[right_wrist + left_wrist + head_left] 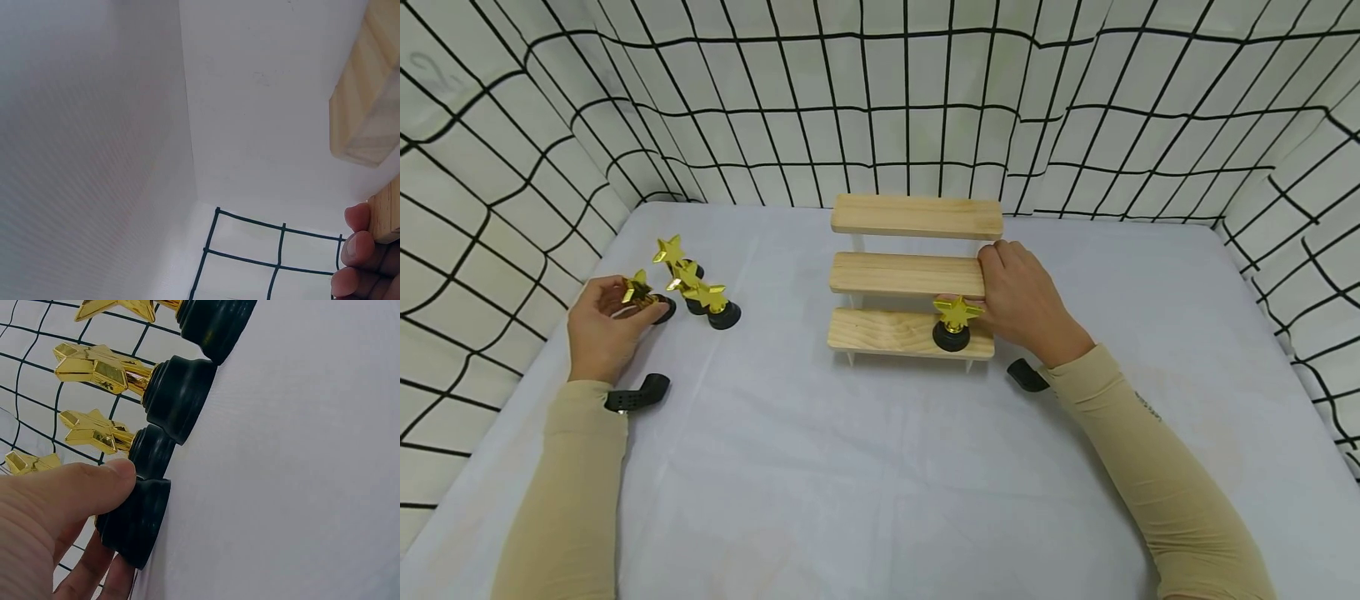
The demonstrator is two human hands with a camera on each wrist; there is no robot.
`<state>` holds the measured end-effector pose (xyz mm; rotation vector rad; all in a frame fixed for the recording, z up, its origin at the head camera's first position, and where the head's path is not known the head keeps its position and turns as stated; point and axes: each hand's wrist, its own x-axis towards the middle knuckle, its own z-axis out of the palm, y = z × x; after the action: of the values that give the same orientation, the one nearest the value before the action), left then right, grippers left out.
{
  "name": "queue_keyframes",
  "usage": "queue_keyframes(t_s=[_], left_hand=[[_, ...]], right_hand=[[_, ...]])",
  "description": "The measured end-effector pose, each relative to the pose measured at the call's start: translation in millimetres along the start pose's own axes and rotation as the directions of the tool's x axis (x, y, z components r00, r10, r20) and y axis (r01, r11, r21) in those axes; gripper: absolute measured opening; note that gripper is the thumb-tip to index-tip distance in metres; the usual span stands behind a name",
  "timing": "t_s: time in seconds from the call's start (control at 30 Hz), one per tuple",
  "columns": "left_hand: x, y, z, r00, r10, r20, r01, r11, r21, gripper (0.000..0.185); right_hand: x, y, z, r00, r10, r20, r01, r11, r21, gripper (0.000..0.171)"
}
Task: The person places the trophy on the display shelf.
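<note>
The head view shows a person's two hands over a white counter [820, 483]. The left hand [601, 333] pinches a gold star trophy [638, 287] low down by its black base, with the thumb on one side and fingers on the other. I can't tell if that base touches the counter. Three more trophies [711, 296] stand close together at two o'clock from this hand (the left wrist view shows all four in a row).

At three o'clock from the left hand, well apart, is a wooden stand [917, 217] with three boards like little steps. The right hand [1028, 308] is at its three o'clock side, and the fingers hold the end of the middle board [895, 273]. Another star trophy [957, 313] stands upright on the bottom board [880, 330], at five o'clock on the stand. Black wire fence [906, 35] rises at twelve o'clock, behind the counter.
</note>
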<state>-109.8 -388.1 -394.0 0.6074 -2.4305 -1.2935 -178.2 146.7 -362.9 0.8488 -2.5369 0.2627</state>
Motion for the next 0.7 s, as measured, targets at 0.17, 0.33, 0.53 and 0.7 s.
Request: queue_keyframes(t_s=[0.17,0.33,0.53,0.7], left_hand=[[1.1,0.0,0.2,0.999,0.004,-0.033,-0.003,1.0,0.029,0.057],[1.0,0.5,-0.2,0.998,0.006,-0.061,-0.005,1.0,0.02,0.058],[1.4,1.5,0.5,0.999,-0.022,-0.03,0.024,0.998,0.058,0.065],[2.4,-2.9,1.1,1.0,0.019,0.004,-0.019,0.997,0.074,0.069]], right_hand=[[0.0,0.2,0.6,1.0,0.005,0.007,-0.005,1.0,-0.002,0.1],[-0.1,0.4,0.0,1.0,0.003,0.019,-0.003,1.0,0.001,0.098],[-0.2,1.0,0.0,1.0,0.005,0.016,-0.005,1.0,0.006,0.099],[-0.2,0.8,0.0,1.0,0.009,0.015,-0.009,1.0,0.005,0.101]])
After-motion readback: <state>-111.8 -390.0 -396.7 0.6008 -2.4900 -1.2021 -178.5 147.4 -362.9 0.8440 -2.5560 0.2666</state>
